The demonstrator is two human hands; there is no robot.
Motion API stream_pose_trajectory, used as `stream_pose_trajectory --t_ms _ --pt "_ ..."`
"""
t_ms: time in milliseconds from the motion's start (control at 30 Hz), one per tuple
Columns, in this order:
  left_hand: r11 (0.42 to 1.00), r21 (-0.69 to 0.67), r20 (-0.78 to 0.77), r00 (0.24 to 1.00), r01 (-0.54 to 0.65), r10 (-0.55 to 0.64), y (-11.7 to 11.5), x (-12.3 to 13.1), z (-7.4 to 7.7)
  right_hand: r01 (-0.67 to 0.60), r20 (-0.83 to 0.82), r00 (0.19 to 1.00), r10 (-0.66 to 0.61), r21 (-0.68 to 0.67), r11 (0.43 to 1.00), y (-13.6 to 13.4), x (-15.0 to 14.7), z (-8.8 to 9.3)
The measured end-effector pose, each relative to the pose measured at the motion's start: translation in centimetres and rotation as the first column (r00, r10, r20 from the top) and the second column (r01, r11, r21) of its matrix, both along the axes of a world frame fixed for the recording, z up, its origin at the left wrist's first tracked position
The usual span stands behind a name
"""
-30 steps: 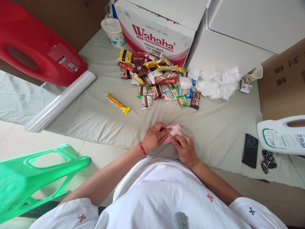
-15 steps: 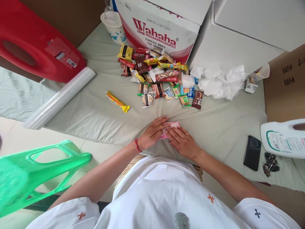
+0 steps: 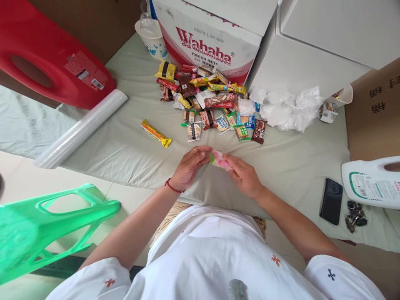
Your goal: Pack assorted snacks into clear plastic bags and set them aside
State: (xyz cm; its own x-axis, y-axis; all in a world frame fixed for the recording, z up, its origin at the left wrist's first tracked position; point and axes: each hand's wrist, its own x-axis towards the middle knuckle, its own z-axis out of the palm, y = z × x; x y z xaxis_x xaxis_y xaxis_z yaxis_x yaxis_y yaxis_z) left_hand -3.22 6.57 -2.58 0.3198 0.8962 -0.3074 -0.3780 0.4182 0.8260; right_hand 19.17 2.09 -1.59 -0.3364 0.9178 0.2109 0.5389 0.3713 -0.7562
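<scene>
Pink packet (image 3: 222, 161) now tilted up from under flat palms, pressing seemingly paused | right hand (image 3: 245, 174) pinches one end; left hand (image 3: 188, 167) loosely curled, contact unclear | packet between hands, over bedsheet (image 3: 287, 166)

- one red jug (image 3: 61, 43) at the left
- one green stool (image 3: 25, 229) on the tiled floor (image 3: 131, 196)
- one black phone (image 3: 331, 201), just beside a bunch of keys (image 3: 355, 215)
- one white bottle (image 3: 371, 183) near the phone
</scene>
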Motion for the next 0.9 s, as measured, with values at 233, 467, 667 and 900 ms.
stream_pose_trajectory --t_ms 233,467,667,900 --pt "0.986 -0.146 0.306 0.952 0.078 -0.030 -2.0 3.4 1.0 0.044 -0.555 0.683 -0.475 -0.618 0.785 0.6 -3.2 0.9" --pt "0.964 -0.163 0.185 0.954 -0.208 0.237 -2.1 5.2 0.9 0.304 -0.374 0.807 -0.457 -0.402 0.864 -1.0 -4.2 -0.5" --pt "0.976 -0.204 0.198 0.973 -0.078 0.119 -1.5 3.4 1.1 0.089 -0.544 0.751 -0.375 -0.478 0.874 -1.6 -3.7 -1.1" --pt "0.956 -0.241 0.151 0.967 -0.165 0.205 -2.0 3.5 0.8 0.174 -0.448 0.711 -0.542 -0.634 0.753 -2.0 -2.9 -2.1"
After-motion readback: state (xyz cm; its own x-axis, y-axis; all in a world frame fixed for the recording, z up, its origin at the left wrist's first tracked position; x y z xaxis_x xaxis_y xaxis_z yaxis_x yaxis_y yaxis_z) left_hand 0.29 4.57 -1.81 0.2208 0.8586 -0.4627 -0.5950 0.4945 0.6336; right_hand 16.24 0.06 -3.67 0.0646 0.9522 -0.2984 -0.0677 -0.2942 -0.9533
